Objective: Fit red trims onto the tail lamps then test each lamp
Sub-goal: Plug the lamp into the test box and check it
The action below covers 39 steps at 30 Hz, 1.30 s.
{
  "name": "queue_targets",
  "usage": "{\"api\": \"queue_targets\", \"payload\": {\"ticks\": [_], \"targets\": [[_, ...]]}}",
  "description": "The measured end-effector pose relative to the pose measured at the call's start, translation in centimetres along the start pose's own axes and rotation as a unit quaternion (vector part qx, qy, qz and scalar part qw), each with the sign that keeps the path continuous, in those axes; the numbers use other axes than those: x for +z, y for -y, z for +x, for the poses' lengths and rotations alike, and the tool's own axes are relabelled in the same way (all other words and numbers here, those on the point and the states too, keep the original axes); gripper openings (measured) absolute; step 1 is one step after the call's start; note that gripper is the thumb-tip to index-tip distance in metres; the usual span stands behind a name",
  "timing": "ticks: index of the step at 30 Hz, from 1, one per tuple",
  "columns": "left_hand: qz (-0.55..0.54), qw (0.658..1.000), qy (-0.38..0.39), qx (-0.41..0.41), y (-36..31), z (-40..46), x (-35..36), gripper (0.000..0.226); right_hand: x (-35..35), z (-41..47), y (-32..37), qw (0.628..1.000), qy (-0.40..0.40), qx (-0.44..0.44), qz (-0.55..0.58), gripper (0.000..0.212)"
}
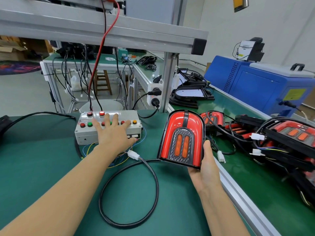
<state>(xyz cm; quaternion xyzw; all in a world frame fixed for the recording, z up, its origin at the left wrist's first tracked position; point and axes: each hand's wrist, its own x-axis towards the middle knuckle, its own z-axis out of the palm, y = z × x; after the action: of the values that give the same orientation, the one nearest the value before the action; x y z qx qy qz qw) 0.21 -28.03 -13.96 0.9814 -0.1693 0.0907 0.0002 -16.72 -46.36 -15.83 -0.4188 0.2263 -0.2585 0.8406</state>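
Observation:
My right hand (pixel 205 169) holds a red arch-shaped tail lamp (pixel 182 138) upright by its lower right corner, face toward me, two orange lenses in its dark centre. Its black cable (pixel 129 193) loops over the green mat to a white connector (pixel 133 154) joined to thin coloured wires. My left hand (pixel 113 132) lies spread on the grey test box (pixel 109 126), fingers over the row of red, green and orange buttons. A red button at the box's back row is lit.
More tail lamps with cables and white plugs (pixel 281 138) lie piled on the belt at the right. Black lamp housings (pixel 189 94) sit farther back. A blue machine (pixel 255 86) stands at the right. An aluminium rail (pixel 238 189) divides mat from belt. A frame post (pixel 167 82) carries a power socket.

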Motion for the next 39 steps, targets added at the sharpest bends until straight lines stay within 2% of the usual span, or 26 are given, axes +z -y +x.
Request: {"api": "queue_targets", "payload": {"ticks": [21,39], "targets": [[0.034,0.998,-0.034,0.028,0.34,0.58,0.77,0.068,-0.08,0.52,-0.11,1.000,0.003,0.019,-0.013,0.037],[0.026,0.999,-0.022,0.030,0.20,0.31,-0.09,0.065,-0.58,0.42,-0.24,0.998,-0.022,0.046,-0.030,0.036]]}}
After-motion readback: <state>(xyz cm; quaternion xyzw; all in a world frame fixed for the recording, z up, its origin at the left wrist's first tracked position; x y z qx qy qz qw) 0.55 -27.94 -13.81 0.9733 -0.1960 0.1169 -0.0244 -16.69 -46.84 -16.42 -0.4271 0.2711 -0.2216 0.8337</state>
